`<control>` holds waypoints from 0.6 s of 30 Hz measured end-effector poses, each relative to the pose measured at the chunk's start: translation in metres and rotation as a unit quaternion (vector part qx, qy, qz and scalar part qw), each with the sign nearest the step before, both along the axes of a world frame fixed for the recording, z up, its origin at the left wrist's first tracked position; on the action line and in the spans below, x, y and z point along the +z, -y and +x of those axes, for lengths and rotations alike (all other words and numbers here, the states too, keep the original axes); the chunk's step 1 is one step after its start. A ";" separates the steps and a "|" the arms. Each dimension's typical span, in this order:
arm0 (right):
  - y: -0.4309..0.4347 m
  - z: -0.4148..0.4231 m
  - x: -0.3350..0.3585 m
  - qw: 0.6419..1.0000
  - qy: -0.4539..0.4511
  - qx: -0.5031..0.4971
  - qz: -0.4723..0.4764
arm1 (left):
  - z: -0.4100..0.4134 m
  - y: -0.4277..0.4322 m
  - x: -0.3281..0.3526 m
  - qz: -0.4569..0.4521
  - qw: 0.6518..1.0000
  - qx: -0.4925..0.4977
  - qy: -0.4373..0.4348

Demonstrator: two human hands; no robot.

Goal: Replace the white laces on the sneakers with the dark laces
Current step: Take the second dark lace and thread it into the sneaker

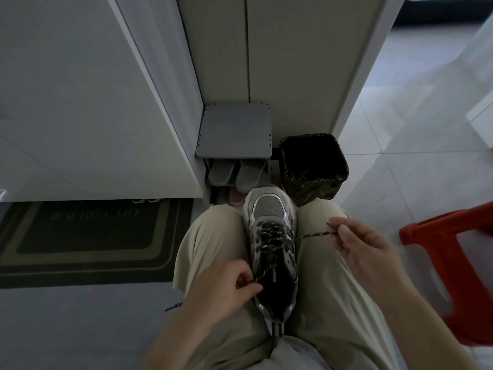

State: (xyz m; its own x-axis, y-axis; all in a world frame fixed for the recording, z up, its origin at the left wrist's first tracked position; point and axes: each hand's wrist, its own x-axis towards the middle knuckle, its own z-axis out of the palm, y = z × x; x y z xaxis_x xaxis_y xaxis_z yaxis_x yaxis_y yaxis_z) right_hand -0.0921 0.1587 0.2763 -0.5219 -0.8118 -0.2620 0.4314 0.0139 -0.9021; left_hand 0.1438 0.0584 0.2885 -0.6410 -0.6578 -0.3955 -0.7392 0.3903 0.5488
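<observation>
View: head camera, looking down over the lap.
Sneaker [270, 206]: grey and white, mesh toe; wedged upright between the two knees, toe pointing away from the body, heel towards it.
Dark lace [309, 235]: speckled; criss-crossed through the eyelets over the tongue, one end running out to each side.
Left hand [229, 285]: fingers curled, thumb and forefinger pinching the left end of the dark lace just beside the shoe's collar; strand drawn straight from the eyelets down to the pinch.
Right hand [365, 249]: raised over the right knee, thumb and fingertips pinching the right end of the dark lace near its tip; strand drawn straight from the shoe's right edge to the pinch; other fingers loosely bent.
Trousers [213, 241]: beige, covering both legs either side of the shoe.
Bin [313, 166]: dark liner, on the floor beyond the right knee, just past the toe.
Grey shelf [234, 132]: against the cabinet, with grey slippers [234, 173] beneath it.
Doormat [88, 236]: dark, bordered, on the floor to the left.
Red stool [453, 276]: at the right edge, near the right forearm.
</observation>
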 end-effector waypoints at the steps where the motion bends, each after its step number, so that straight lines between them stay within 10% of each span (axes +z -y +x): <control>1: 0.001 0.003 0.001 0.999 -0.047 0.016 0.011 | 0.001 0.001 0.004 0.004 0.999 0.018 -0.029; 4: 0.002 0.008 0.001 0.968 -0.240 0.054 0.047 | 0.003 0.008 0.012 -0.005 0.987 0.096 -0.132; 9: 0.001 0.012 -0.008 0.808 -0.556 0.188 0.047 | 0.007 0.016 0.003 -0.094 0.989 0.102 -0.054; 18: 0.003 0.022 0.003 0.756 -0.622 0.188 0.078 | -0.028 -0.023 -0.010 -0.175 0.978 0.015 -0.117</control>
State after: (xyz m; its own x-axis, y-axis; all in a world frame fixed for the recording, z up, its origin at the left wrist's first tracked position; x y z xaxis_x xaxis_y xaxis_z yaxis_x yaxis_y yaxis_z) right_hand -0.0696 0.1558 0.2790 -0.1828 -0.9741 0.1330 -0.8110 0.0730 -0.5805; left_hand 0.1161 0.0814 0.2788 -0.6649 -0.7468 0.0115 -0.6239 0.5638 0.5412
